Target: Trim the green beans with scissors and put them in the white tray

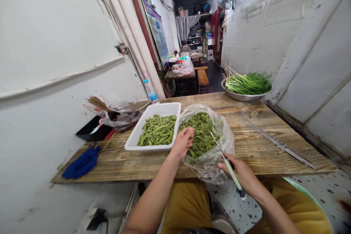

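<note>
A clear plastic bag (223, 142) full of cut green bean pieces (202, 135) lies open on the wooden table (263, 146) in front of me. My left hand (182, 142) reaches into the bag's mouth with its fingers curled on the beans; what it grips is hidden. My right hand (241, 173) is closed round the pale green handle of a thin metal skewer (219, 148), whose tip points into the bag. To the left of the bag, a white rectangular tray (137, 140) holds more bean pieces.
A metal bowl (242, 97) of long green chives sits far right. Several metal skewers (276, 142) lie on the right of the table. A bag of bamboo sticks (120, 115), a black tray (89, 129), a blue cloth (82, 162) and a water bottle (150, 93) are left. A person sits far down the corridor.
</note>
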Demonstrator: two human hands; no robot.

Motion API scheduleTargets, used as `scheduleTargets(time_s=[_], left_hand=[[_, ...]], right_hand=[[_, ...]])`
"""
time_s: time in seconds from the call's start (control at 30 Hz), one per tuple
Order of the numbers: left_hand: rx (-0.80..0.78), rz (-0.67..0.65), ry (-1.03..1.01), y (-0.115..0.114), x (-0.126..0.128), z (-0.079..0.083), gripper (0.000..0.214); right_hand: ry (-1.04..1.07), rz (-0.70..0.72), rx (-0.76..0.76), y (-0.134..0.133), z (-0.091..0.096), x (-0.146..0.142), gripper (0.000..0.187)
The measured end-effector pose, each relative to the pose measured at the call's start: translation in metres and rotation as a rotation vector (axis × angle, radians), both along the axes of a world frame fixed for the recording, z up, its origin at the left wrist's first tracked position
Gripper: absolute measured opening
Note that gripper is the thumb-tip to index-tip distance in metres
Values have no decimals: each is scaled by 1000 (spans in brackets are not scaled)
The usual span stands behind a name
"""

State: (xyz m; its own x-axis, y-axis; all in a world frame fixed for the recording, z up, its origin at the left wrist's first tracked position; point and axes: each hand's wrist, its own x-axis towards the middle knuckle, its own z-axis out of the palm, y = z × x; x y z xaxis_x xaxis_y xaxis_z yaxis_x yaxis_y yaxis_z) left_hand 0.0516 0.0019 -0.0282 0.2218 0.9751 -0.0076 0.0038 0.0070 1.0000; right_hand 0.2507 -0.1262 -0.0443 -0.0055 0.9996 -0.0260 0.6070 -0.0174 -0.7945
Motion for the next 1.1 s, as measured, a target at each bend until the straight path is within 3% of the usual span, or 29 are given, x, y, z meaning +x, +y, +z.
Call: scheduleTargets(time_s=[0.13, 0.23, 0.3, 0.37, 0.47, 0.57, 0.77, 0.9, 1.1], left_hand=[[460, -85, 810, 6, 10, -7, 18], [537, -161, 1054, 12, 16, -10, 19], [512, -148, 958, 16, 17, -10, 15], [438, -117, 708, 18, 16, -10, 14], [210, -137, 340, 15, 16, -12, 24], [30, -211, 159, 8, 17, -10, 33], [-106, -404, 16, -5, 17, 6, 33], [-183, -437, -65, -9, 15, 14, 35], [-155, -399, -50, -12, 13, 12, 30]], right_hand=[[11, 13, -24, -1, -3, 1, 38], [17, -11, -15, -4, 2, 0, 47], [25, -29, 8, -6, 7, -1, 53], [26, -18, 5, -6, 11, -1, 54], [0, 18, -13, -3, 13, -2, 53], [-55, -8, 9, 1, 10, -4, 51], [-77, -13, 43, 7, 13, -6, 46], [-93, -24, 35, 7, 15, -8, 49], [-93, 14, 39, 7, 14, -13, 45]])
